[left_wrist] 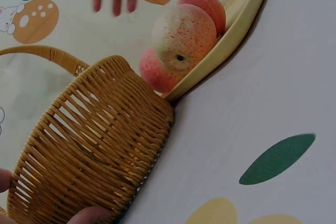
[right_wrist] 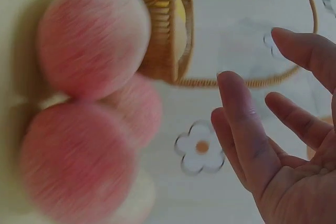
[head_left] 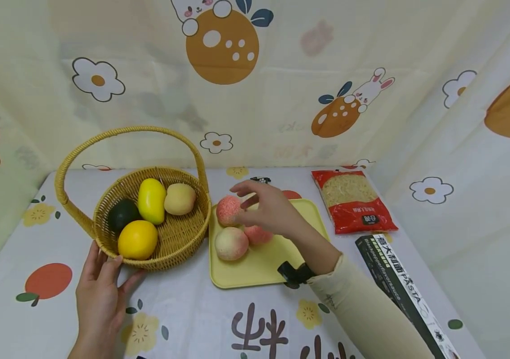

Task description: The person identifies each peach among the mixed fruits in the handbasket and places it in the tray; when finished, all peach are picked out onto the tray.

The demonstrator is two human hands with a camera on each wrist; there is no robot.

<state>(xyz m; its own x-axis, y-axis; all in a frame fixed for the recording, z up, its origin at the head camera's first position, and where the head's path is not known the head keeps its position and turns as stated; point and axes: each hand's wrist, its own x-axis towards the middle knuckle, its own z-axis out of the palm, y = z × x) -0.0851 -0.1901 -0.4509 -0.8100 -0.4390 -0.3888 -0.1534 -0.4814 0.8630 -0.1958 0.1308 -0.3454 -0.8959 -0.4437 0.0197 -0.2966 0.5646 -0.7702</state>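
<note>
A wicker basket (head_left: 183, 252) with a tall arched handle stands on the left. Inside lie a dark green avocado-like fruit (head_left: 123, 215), a long yellow mango-like fruit (head_left: 151, 201), a round yellow-orange fruit (head_left: 137, 240) and a beige, potato-like piece (head_left: 180, 199). My left hand (head_left: 102, 294) holds the basket's near left side, its fingertips against the wicker. Several pink peaches (head_left: 231, 244) rest on a yellow tray (head_left: 255, 274) beside the basket. Over them hovers my right hand (head_left: 270, 207), fingers spread and loosely bent. In the right wrist view, nothing touches that hand (right_wrist: 289, 145).
A red bag of pasta (head_left: 356, 202) lies at the back right. Nearer, a long black-and-white pasta box (head_left: 405, 294) slants along the table's right side. A printed cloth curtain (head_left: 147, 75) hangs behind the table.
</note>
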